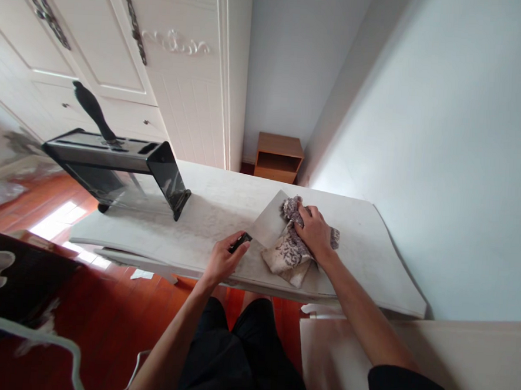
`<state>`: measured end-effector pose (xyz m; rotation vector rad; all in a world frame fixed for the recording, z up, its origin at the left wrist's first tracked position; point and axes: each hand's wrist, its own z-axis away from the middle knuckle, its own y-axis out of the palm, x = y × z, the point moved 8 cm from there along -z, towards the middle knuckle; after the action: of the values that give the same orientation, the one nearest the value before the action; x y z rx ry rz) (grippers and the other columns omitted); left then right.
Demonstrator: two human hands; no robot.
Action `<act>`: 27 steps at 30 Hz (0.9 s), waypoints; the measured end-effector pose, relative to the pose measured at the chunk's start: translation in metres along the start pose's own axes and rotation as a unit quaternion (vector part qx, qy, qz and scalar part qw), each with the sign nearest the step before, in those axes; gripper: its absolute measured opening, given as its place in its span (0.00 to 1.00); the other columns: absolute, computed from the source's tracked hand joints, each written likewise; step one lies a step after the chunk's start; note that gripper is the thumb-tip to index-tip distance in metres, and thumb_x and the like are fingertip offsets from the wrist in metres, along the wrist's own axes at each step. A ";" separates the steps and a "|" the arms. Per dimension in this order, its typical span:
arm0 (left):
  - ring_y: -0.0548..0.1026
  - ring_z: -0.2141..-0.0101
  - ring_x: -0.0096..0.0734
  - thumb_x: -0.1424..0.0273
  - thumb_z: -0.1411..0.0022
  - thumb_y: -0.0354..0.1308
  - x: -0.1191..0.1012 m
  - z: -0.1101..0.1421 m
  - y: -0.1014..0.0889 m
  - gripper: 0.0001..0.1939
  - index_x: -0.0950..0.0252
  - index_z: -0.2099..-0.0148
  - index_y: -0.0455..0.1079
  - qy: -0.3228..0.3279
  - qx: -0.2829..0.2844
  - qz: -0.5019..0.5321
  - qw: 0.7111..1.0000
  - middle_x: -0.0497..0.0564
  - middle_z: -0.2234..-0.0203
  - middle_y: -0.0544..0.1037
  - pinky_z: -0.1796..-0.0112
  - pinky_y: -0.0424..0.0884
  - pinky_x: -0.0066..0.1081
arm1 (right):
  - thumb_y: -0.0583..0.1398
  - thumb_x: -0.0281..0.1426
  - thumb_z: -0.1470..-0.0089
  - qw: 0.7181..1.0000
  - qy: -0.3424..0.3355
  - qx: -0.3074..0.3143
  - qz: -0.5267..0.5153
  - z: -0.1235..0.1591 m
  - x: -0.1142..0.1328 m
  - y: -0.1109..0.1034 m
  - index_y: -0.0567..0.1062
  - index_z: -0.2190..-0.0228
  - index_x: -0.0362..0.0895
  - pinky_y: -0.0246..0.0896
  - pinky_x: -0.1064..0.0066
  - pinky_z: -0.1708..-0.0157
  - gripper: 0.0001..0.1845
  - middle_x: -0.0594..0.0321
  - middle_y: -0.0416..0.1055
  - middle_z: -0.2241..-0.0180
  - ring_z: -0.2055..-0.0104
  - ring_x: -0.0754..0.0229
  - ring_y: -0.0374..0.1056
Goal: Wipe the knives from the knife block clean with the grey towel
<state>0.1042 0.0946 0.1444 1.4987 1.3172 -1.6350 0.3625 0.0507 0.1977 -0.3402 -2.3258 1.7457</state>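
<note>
On the left of the white table [216, 195] stands a black knife block [132, 163] with clear sides, one black-handled knife [91, 109] upright in its top. The left hand [225, 257] grips the short black handle of a cleaver [268, 220], near the table's front edge; its broad, flat grey blade points right, partly covered. Beyond the table, a small wooden cabinet [281, 143] has a dark open compartment. The right hand [315, 228] presses a bunched, cream-and-purplish patterned cloth [289, 250] over the blade's right part.
</note>
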 end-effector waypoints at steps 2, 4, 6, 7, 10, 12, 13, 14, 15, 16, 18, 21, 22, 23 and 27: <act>0.71 0.80 0.27 0.55 0.39 0.58 0.005 0.000 0.002 0.28 0.71 0.46 0.74 -0.028 0.019 0.020 0.999 0.49 0.78 0.74 0.79 0.66 0.23 | 0.58 0.34 0.42 1.000 0.012 -0.001 0.002 -0.003 -0.006 0.001 0.64 0.38 0.47 0.66 0.64 0.54 0.31 0.52 0.65 0.49 0.49 0.49 0.66; 0.66 0.84 0.23 0.53 0.39 0.58 0.009 0.001 0.005 0.29 0.71 0.44 0.73 -0.053 0.035 0.039 0.997 0.47 0.78 0.72 0.84 0.62 0.23 | 0.57 0.35 0.42 1.000 0.022 -0.006 -0.010 -0.004 -0.012 0.003 0.64 0.38 0.46 0.66 0.64 0.54 0.30 0.52 0.66 0.49 0.49 0.49 0.66; 0.63 0.86 0.21 0.53 0.39 0.57 0.010 0.001 0.006 0.29 0.70 0.45 0.72 -0.061 0.037 0.053 0.996 0.45 0.79 0.70 0.86 0.59 0.22 | 0.57 0.35 0.41 0.999 0.029 -0.014 -0.033 -0.004 -0.017 0.006 0.65 0.39 0.44 0.66 0.64 0.53 0.30 0.52 0.66 0.49 0.50 0.50 0.67; 0.62 0.87 0.20 0.53 0.39 0.57 0.008 0.001 0.006 0.29 0.70 0.45 0.72 -0.058 0.034 0.056 0.996 0.45 0.79 0.69 0.87 0.58 0.22 | 0.57 0.35 0.41 0.998 0.030 -0.020 -0.045 -0.004 -0.019 0.006 0.65 0.39 0.43 0.66 0.64 0.53 0.30 0.52 0.67 0.50 0.50 0.50 0.67; 0.62 0.88 0.19 0.54 0.38 0.56 0.003 0.000 0.003 0.26 0.70 0.48 0.73 -0.042 0.019 0.060 0.997 0.43 0.81 0.65 0.86 0.58 0.21 | 0.56 0.35 0.42 0.996 0.039 -0.045 -0.073 0.000 -0.024 0.007 0.64 0.39 0.42 0.66 0.64 0.54 0.30 0.52 0.68 0.50 0.51 0.50 0.68; 0.62 0.88 0.19 0.54 0.37 0.55 0.000 0.000 0.002 0.26 0.71 0.48 0.72 -0.041 0.013 0.068 0.997 0.42 0.81 0.64 0.86 0.57 0.21 | 0.55 0.36 0.41 0.992 0.066 -0.065 -0.088 0.004 -0.030 0.007 0.62 0.37 0.41 0.67 0.62 0.55 0.32 0.51 0.68 0.50 0.52 0.49 0.69; 0.62 0.88 0.19 0.54 0.37 0.55 0.000 0.000 0.002 0.26 0.71 0.48 0.72 -0.042 0.012 0.072 0.996 0.42 0.81 0.63 0.87 0.56 0.21 | 0.54 0.36 0.41 0.989 0.083 -0.078 -0.097 0.007 -0.034 0.006 0.59 0.36 0.40 0.68 0.61 0.55 0.33 0.50 0.68 0.49 0.51 0.48 0.69; 0.62 0.88 0.19 0.54 0.37 0.55 0.000 0.000 0.002 0.27 0.71 0.48 0.72 -0.044 0.011 0.075 0.996 0.42 0.81 0.63 0.87 0.56 0.21 | 0.53 0.37 0.41 0.985 0.097 -0.092 -0.107 0.010 -0.037 0.005 0.57 0.35 0.39 0.68 0.60 0.54 0.35 0.48 0.68 0.48 0.50 0.47 0.69; 0.62 0.88 0.19 0.54 0.37 0.55 0.000 0.000 0.002 0.27 0.71 0.47 0.72 -0.044 0.010 0.076 0.996 0.42 0.81 0.64 0.87 0.57 0.21 | 0.53 0.37 0.41 0.982 0.105 -0.108 -0.116 0.012 -0.039 0.003 0.54 0.34 0.38 0.68 0.59 0.53 0.37 0.47 0.67 0.46 0.49 0.46 0.69; 0.62 0.88 0.20 0.54 0.37 0.55 0.001 0.000 0.002 0.27 0.71 0.47 0.72 -0.044 0.010 0.075 0.996 0.42 0.81 0.64 0.87 0.57 0.21 | 0.53 0.37 0.41 0.979 0.106 -0.123 -0.125 0.015 -0.040 0.002 0.51 0.33 0.37 0.68 0.58 0.52 0.38 0.45 0.67 0.45 0.48 0.46 0.68; 0.63 0.88 0.20 0.53 0.38 0.56 0.003 0.000 0.003 0.28 0.70 0.46 0.72 -0.045 0.009 0.068 0.997 0.43 0.80 0.65 0.87 0.58 0.22 | 0.53 0.37 0.41 0.976 0.083 -0.144 -0.138 0.020 -0.037 -0.002 0.49 0.33 0.38 0.67 0.57 0.51 0.39 0.45 0.65 0.43 0.45 0.46 0.66; 0.63 0.87 0.21 0.53 0.39 0.57 0.005 0.000 0.005 0.28 0.70 0.45 0.73 -0.050 0.006 0.052 0.997 0.43 0.80 0.67 0.86 0.60 0.23 | 0.54 0.34 0.42 0.981 0.013 -0.131 -0.146 0.025 -0.024 -0.006 0.56 0.35 0.42 0.68 0.59 0.50 0.35 0.48 0.66 0.43 0.45 0.48 0.67; 0.63 0.87 0.21 0.54 0.39 0.57 0.006 -0.001 0.005 0.28 0.70 0.45 0.73 -0.053 0.007 0.047 0.997 0.43 0.80 0.67 0.86 0.60 0.23 | 0.55 0.33 0.42 0.982 -0.013 -0.118 -0.144 0.027 -0.018 -0.008 0.59 0.36 0.43 0.68 0.59 0.51 0.33 0.50 0.66 0.44 0.46 0.49 0.67; 0.63 0.86 0.21 0.54 0.39 0.57 0.006 -0.001 0.006 0.28 0.70 0.46 0.74 -0.053 0.007 0.040 0.998 0.44 0.80 0.68 0.86 0.61 0.23 | 0.55 0.32 0.43 0.984 -0.037 -0.103 -0.138 0.028 -0.011 -0.011 0.61 0.37 0.44 0.68 0.60 0.51 0.32 0.51 0.67 0.45 0.46 0.50 0.68; 0.72 0.80 0.27 0.57 0.39 0.57 -0.001 -0.002 0.006 0.25 0.71 0.49 0.77 -0.026 0.002 0.002 1.000 0.48 0.77 0.75 0.79 0.68 0.23 | 0.57 0.28 0.45 0.987 -0.140 -0.055 -0.064 0.033 0.024 -0.028 0.64 0.38 0.48 0.68 0.61 0.51 0.33 0.52 0.64 0.43 0.49 0.51 0.69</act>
<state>0.1110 0.0942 0.1437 1.4500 1.2816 -1.6639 0.3279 0.0199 0.2167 0.0418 -2.5780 1.7014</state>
